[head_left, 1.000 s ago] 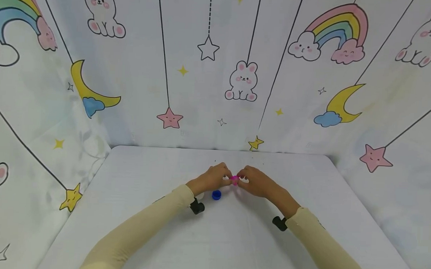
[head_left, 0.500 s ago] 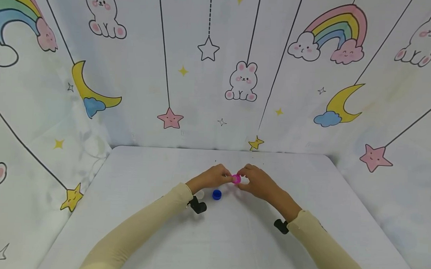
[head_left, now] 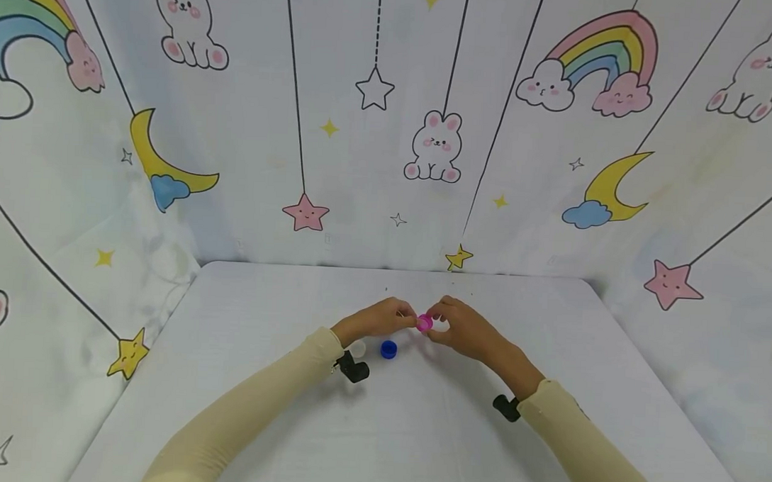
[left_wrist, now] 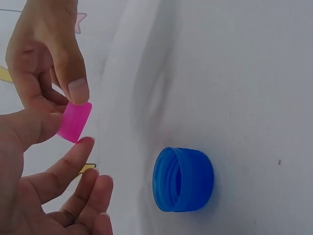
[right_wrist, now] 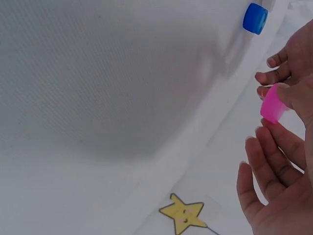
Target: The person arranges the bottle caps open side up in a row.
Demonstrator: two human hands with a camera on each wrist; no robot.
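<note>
A small pink bottle cap (head_left: pixel 424 323) is up off the white table between both hands. My left hand (head_left: pixel 381 318) pinches it from the left with thumb and index finger, the index tip at its lower edge in the left wrist view. From the other side my right hand (head_left: pixel 464 329) holds the same cap (right_wrist: pixel 273 104) between thumb and index finger. Its remaining fingers are spread loosely. A blue bottle cap (head_left: pixel 388 349) stands on the table just in front of the left hand; its ridged inside shows in the left wrist view.
A whitish cap (head_left: pixel 358 349) sits left of the blue one, partly behind the black wrist camera (head_left: pixel 354 367). Another wrist camera (head_left: pixel 506 407) hangs at the right wrist. Beyond the white-covered table (head_left: pixel 417 441) rises a cloth backdrop (head_left: pixel 376 162) printed with cartoons.
The pink cap has turned so that its round opening faces the head camera more. Both hands keep hold of it and have shifted only slightly. The blue cap stays put.
</note>
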